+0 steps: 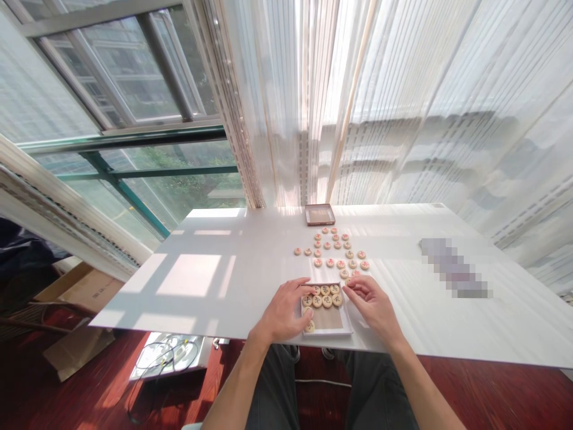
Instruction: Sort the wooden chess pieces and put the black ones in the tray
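Note:
A shallow box point(347, 321) at the table's near edge holds several round wooden pieces point(327, 301) with dark characters, in rows at its far side and down its left side. My left hand point(286, 310) spans the box's left side, fingers apart, its thumb on a piece in the left column and its fingertips over the far left corner. Just right of the box, my right hand point(369, 300) has thumb and fingers pinched together beside a piece near the far right corner; what they hold, if anything, is hidden. Loose pieces with red characters point(330, 263) lie beyond the box.
A box lid point(319, 215) rests at the white table's point(259, 269) far edge, behind the loose pieces. On the right lies a blurred-out object point(452, 267). Curtains and a window stand behind the table. Cardboard point(85, 292) and a cabled device point(170, 357) are at the lower left.

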